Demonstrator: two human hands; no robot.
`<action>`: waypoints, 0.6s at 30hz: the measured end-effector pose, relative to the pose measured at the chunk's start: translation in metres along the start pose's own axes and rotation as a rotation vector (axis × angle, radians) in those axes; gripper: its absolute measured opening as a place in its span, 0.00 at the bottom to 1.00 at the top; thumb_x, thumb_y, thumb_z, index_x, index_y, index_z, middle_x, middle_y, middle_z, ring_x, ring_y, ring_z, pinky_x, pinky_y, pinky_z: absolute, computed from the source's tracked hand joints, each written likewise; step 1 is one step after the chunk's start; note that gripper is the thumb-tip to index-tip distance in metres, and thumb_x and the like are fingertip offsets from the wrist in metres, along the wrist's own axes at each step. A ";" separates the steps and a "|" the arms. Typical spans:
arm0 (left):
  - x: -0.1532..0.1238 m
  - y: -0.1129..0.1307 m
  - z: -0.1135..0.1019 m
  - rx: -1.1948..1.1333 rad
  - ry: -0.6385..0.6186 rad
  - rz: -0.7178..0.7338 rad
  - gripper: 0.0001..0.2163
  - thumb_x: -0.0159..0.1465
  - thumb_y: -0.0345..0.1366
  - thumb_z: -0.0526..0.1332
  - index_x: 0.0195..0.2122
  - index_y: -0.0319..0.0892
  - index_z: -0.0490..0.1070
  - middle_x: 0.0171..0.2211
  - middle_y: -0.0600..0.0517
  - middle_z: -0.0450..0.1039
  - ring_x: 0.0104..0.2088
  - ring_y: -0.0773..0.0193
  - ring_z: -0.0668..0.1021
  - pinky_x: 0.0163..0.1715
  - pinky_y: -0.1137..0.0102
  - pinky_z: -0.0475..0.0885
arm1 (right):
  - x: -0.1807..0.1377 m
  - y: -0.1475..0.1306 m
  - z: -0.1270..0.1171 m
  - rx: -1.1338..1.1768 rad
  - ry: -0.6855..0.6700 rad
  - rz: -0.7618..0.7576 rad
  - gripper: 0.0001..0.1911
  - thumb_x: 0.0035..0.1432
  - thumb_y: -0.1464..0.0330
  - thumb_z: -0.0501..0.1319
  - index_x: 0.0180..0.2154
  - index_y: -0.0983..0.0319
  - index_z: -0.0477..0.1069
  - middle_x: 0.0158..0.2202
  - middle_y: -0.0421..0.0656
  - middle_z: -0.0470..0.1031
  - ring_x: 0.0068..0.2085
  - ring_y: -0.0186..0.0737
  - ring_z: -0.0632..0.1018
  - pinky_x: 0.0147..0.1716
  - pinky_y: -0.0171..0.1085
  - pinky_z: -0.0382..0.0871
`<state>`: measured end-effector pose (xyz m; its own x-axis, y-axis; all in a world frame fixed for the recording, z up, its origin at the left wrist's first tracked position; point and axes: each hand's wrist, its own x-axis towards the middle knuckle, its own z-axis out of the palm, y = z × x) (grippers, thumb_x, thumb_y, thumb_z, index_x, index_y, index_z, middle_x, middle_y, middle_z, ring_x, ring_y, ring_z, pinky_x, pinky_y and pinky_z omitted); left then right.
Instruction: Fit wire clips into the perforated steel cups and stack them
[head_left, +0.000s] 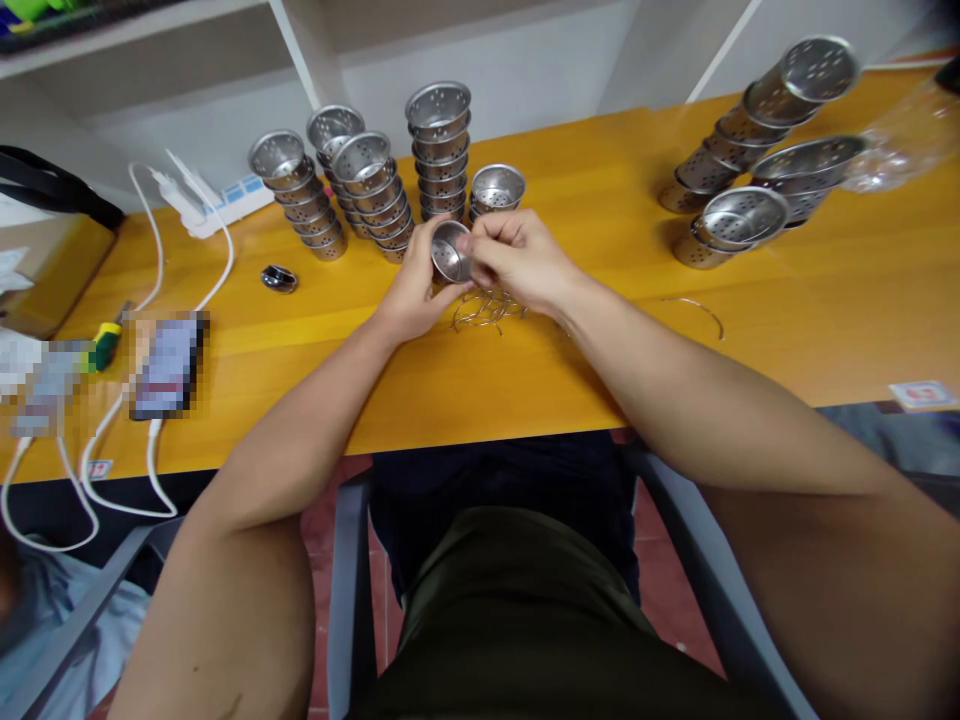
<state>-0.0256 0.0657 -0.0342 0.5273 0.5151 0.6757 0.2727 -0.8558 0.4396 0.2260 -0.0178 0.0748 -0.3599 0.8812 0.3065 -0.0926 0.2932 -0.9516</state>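
My left hand (411, 292) is wrapped round a small perforated metal cup (450, 254), tilted with its mouth towards me. At the cup's right rim, the fingers of my right hand (525, 262) are pinched together; what they hold, if anything, is too small to tell. Below the hands lies a loose tangle of thin bent metal wires (487, 312). Just behind my right hand stands a short stack of like cups (499, 188). Taller cup stacks rise behind my left hand, among them one stack (441, 150) at the middle and another (375, 195) left of it.
More nested cups stand at the right, in a tall leaning stack (731, 140) and a shorter stack (720, 235). A single wire (701, 305) lies nearer. At the left are a phone (169, 368) on a white cable, a power strip (232, 205), a screwdriver (105, 345) and a small black object (279, 279).
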 end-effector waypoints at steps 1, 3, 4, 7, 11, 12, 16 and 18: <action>-0.001 -0.001 -0.003 -0.007 0.008 -0.015 0.52 0.80 0.77 0.72 0.92 0.57 0.51 0.86 0.36 0.67 0.88 0.29 0.74 0.94 0.35 0.65 | 0.000 -0.003 -0.005 0.064 -0.016 0.004 0.41 0.67 0.33 0.84 0.30 0.53 0.65 0.26 0.38 0.63 0.28 0.40 0.66 0.27 0.42 0.64; -0.004 -0.002 -0.009 -0.020 0.041 -0.050 0.54 0.78 0.79 0.74 0.91 0.57 0.54 0.84 0.37 0.70 0.86 0.31 0.77 0.92 0.36 0.71 | 0.000 -0.009 -0.018 0.172 -0.054 0.007 0.42 0.65 0.31 0.82 0.31 0.53 0.62 0.29 0.38 0.62 0.29 0.41 0.68 0.27 0.42 0.67; -0.005 -0.002 -0.012 -0.022 0.067 -0.071 0.54 0.76 0.81 0.74 0.90 0.57 0.56 0.83 0.37 0.71 0.84 0.32 0.79 0.90 0.37 0.74 | 0.000 -0.011 -0.027 0.197 -0.079 0.007 0.42 0.65 0.31 0.81 0.31 0.53 0.62 0.30 0.38 0.62 0.29 0.41 0.68 0.27 0.43 0.68; -0.007 0.002 -0.019 0.023 0.160 -0.154 0.54 0.72 0.84 0.76 0.85 0.57 0.65 0.78 0.38 0.74 0.82 0.31 0.81 0.88 0.35 0.76 | 0.001 -0.010 -0.049 -0.016 -0.174 -0.014 0.34 0.68 0.39 0.81 0.31 0.53 0.69 0.29 0.38 0.67 0.28 0.42 0.71 0.28 0.44 0.67; -0.004 0.011 -0.020 -0.014 0.175 -0.262 0.56 0.69 0.87 0.76 0.86 0.59 0.64 0.77 0.39 0.73 0.80 0.33 0.83 0.83 0.35 0.82 | 0.002 0.007 -0.059 -0.618 -0.241 -0.112 0.19 0.65 0.47 0.85 0.39 0.52 0.86 0.38 0.45 0.84 0.41 0.53 0.82 0.46 0.53 0.84; -0.004 0.013 -0.019 -0.062 0.158 -0.282 0.56 0.69 0.87 0.75 0.86 0.60 0.62 0.76 0.39 0.74 0.78 0.35 0.85 0.80 0.37 0.85 | 0.002 0.010 -0.059 -0.689 -0.234 -0.129 0.18 0.66 0.47 0.85 0.43 0.51 0.88 0.43 0.47 0.87 0.47 0.58 0.85 0.55 0.58 0.87; -0.003 0.021 -0.017 -0.183 0.129 -0.313 0.54 0.67 0.89 0.76 0.79 0.60 0.64 0.69 0.42 0.78 0.70 0.41 0.90 0.72 0.41 0.91 | -0.004 0.007 -0.054 -0.761 -0.127 -0.145 0.25 0.73 0.45 0.83 0.61 0.49 0.89 0.64 0.53 0.90 0.65 0.71 0.87 0.74 0.69 0.85; -0.002 0.025 -0.018 -0.197 0.133 -0.285 0.51 0.67 0.87 0.78 0.76 0.59 0.68 0.71 0.42 0.79 0.70 0.40 0.91 0.72 0.40 0.92 | -0.006 -0.001 -0.048 -0.740 -0.096 -0.144 0.32 0.73 0.42 0.84 0.68 0.49 0.87 0.71 0.55 0.87 0.70 0.73 0.85 0.74 0.68 0.85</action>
<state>-0.0345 0.0441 -0.0145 0.3396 0.7443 0.5751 0.2266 -0.6582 0.7180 0.2732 -0.0057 0.0747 -0.4733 0.7895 0.3907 0.4900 0.6046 -0.6280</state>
